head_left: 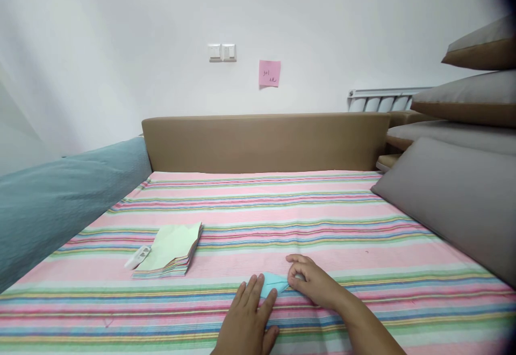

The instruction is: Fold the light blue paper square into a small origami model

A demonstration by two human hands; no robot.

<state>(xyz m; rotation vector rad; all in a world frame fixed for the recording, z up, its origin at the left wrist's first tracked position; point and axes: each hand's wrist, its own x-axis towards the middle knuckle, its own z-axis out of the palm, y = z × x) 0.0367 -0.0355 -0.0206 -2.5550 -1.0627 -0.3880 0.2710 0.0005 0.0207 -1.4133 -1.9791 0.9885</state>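
Note:
A small folded piece of light blue paper (272, 283) lies on the striped sheet (282, 210) near the front edge. My left hand (250, 317) lies flat with its fingers stretched out, the fingertips pressing on the paper's left part. My right hand (312, 282) is curled, its fingertips pinching the paper's right tip. To the left, apart from both hands, sits a stack of coloured paper sheets (171, 250) with a pale green sheet on top.
A small white object (137, 257) lies against the stack's left side. A teal rolled blanket (60, 204) runs along the left. Grey cushions (455, 194) pile up on the right. A brown headboard (262, 141) stands behind, under a wall with switches (222, 52) and a pink note (269, 73).

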